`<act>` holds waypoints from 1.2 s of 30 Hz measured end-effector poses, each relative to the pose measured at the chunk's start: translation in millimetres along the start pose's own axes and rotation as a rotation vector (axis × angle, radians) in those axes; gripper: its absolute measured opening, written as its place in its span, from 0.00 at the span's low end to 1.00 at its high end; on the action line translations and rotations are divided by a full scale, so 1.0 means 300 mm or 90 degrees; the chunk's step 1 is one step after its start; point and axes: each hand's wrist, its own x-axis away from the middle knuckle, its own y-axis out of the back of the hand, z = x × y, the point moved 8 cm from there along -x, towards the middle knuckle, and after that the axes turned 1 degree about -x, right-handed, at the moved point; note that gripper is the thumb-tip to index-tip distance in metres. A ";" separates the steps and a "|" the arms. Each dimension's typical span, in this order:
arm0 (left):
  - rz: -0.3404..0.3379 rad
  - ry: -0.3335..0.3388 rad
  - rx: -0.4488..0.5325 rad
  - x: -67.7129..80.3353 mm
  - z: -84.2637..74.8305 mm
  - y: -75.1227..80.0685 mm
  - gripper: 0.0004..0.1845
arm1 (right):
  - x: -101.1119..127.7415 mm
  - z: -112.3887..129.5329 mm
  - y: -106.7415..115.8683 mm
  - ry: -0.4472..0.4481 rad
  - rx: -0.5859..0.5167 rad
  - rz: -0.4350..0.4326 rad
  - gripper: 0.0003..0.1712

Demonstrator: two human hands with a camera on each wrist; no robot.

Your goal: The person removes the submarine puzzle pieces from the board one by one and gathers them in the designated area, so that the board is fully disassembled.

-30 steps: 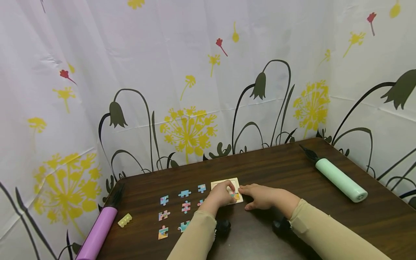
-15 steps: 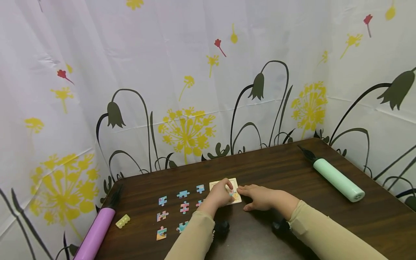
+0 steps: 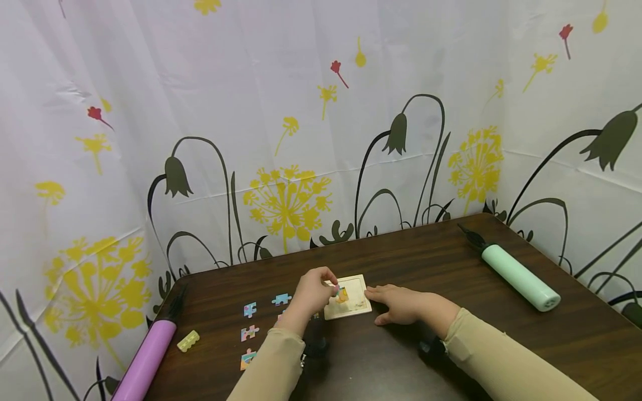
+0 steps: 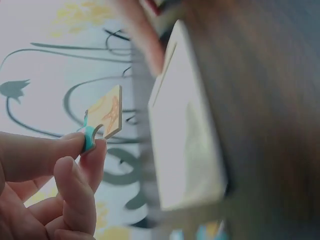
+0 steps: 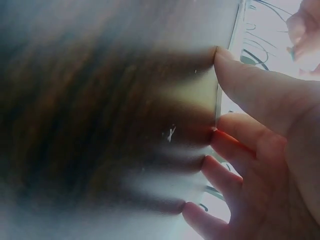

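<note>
My left hand [image 3: 312, 292] pinches a jigsaw piece [image 4: 106, 115] between thumb and fingers. The piece is yellow-orange with a teal knob, and it is tilted up off the table. It hangs over the left side of a pale wooden puzzle tray [image 3: 357, 289], whose visible inside is bare wood. On the tray's right side my right hand [image 3: 401, 303] lies with fingers extended; its fingertips [image 5: 192, 209] rest on the dark tabletop. The index finger reaches the tray's right edge; whether it touches cannot be told.
Several loose jigsaw pieces [image 3: 249, 333] lie left of the tray, some hidden by the left arm. A yellow bumpy block [image 3: 188, 341] and a purple hand pump [image 3: 145, 362] are further left. A mint green hand pump [image 3: 521, 277] lies far right. A flowered curtain [image 3: 281, 83] hangs behind.
My left hand has lifted a jigsaw piece from the tray and moved left with it, uncovering the tray's inside. The right hand stays in place.
</note>
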 end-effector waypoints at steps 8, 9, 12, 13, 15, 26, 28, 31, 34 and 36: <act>-0.003 -0.011 -0.053 0.105 0.021 0.137 0.04 | 0.003 0.001 -0.002 -0.009 -0.002 0.000 0.41; 0.001 -0.008 -0.051 0.120 0.028 0.146 0.04 | 0.003 0.000 -0.004 -0.010 -0.001 0.000 0.41; 0.014 0.003 -0.043 0.157 0.054 0.157 0.04 | 0.002 0.000 -0.006 -0.010 -0.003 0.000 0.41; 0.018 0.004 -0.039 0.166 0.065 0.157 0.04 | 0.002 -0.001 -0.006 -0.010 -0.003 0.000 0.41; 0.030 0.005 -0.036 0.183 0.087 0.150 0.05 | 0.001 -0.001 -0.006 -0.011 -0.005 0.000 0.41; 0.093 0.012 0.014 0.212 0.190 0.059 0.07 | 0.010 0.010 -0.002 0.000 -0.007 -0.002 0.41; 0.097 0.010 0.013 0.209 0.200 0.049 0.07 | 0.010 0.009 -0.001 -0.005 -0.008 -0.002 0.41; 0.103 0.006 0.003 0.204 0.211 0.037 0.07 | 0.009 0.006 -0.001 -0.015 -0.007 0.000 0.41; 0.099 -0.005 -0.018 0.202 0.209 0.035 0.07 | 0.010 0.005 -0.002 -0.014 -0.007 0.000 0.41; 0.093 -0.012 -0.034 0.202 0.205 0.035 0.07 | 0.010 0.007 -0.001 -0.009 -0.006 -0.003 0.41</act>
